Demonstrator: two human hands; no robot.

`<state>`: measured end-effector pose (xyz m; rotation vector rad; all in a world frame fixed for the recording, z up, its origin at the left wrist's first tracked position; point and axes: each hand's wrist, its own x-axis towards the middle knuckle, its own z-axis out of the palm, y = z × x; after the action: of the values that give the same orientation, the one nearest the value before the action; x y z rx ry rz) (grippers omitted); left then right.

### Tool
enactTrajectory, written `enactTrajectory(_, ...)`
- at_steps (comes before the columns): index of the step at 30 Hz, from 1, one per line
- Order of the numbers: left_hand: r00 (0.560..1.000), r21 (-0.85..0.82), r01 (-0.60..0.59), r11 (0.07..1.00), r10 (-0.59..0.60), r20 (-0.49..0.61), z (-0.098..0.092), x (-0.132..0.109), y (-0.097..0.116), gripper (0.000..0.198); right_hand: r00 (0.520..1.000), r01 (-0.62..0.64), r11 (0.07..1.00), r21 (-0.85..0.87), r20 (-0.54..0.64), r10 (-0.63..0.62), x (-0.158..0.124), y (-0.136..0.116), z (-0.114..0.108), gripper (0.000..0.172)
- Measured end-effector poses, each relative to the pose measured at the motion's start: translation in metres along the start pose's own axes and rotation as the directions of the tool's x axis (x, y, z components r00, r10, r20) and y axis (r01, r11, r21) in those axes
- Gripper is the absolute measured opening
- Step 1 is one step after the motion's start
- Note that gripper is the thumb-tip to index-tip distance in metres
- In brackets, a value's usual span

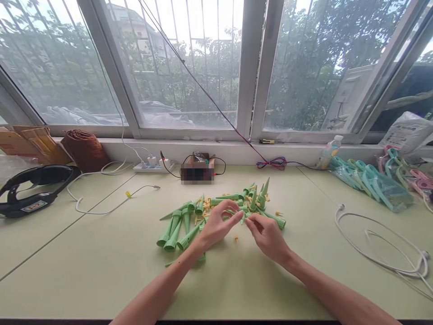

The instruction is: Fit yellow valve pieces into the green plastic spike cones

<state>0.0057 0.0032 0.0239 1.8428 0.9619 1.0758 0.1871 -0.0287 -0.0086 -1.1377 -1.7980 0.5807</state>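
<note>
My left hand [218, 223] is closed around a green plastic spike [242, 217], a hollow cone with a wide cap; the fingers cover most of it. Close by on the right, the thumb and index finger of my right hand [270, 237] pinch at the spike's end. Whatever lies between those fingertips is too small and covered to make out. Several more green spikes [173, 237] lie in a loose heap around and behind my hands, and a few stand upright [263, 194]. Small yellow plastic pieces [205, 203] are scattered among them. One yellow piece [236, 238] lies alone between my wrists.
Behind the heap are a small box with a pixelated front [198, 174] and a power strip [154, 167]. White cables [382, 253] curl at the right and left. A black headset-like strap [37, 189] lies far left. Bagged plastic clips [372, 183] and a bottle [329, 151] are back right.
</note>
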Motion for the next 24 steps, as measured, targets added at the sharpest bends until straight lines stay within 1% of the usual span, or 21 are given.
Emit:
enactTrajectory(3,1.0,0.022,0.002,1.0,-0.002,-0.013,-0.0001,0.0,0.0008,0.028,1.0,-0.008,1.0,0.006,-0.01,0.008,-0.001,0.0006,-0.0001,0.031)
enactTrajectory(10,0.997,0.028,0.005,1.0,-0.007,0.074,-0.0019,0.0007,0.0001,0.029,0.999,-0.01,1.0,0.005,-0.031,0.01,0.0008,0.0019,0.0,0.031)
enactTrajectory(24,0.994,-0.002,0.019,1.0,-0.018,0.106,-0.0023,0.0006,-0.0026,0.028,0.998,-0.019,1.0,0.001,-0.065,0.019,0.0014,0.0014,-0.0014,0.031)
